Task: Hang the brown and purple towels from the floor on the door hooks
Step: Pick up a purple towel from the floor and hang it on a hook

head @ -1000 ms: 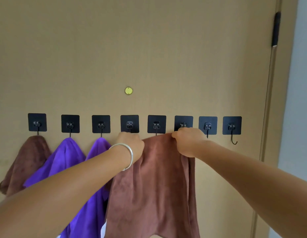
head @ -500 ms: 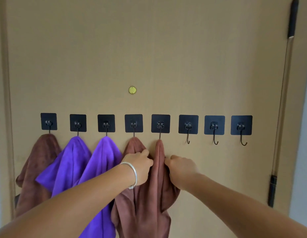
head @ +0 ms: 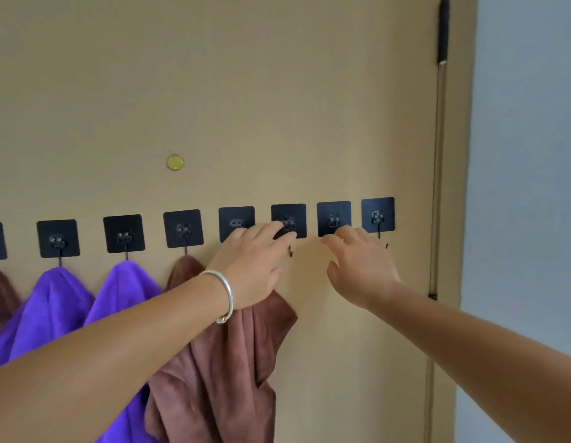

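Both hands are relaxed and hold nothing: left hand (head: pixel 255 260) covers the brown towel (head: pixel 220 362), right hand (head: pixel 357 266) at its 3 o'clock.

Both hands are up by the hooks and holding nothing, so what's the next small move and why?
Probably draw both hands back and reach down for another towel. The left hand and right hand are open, the brown towel hangs on its own, and the rightmost hook looks free.

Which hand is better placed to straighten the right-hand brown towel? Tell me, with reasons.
Left. The left hand, open, is right in front of the brown towel, its wrist crossing the cloth. The right hand, also open, is off to the right, over the bare door by the empty hooks.
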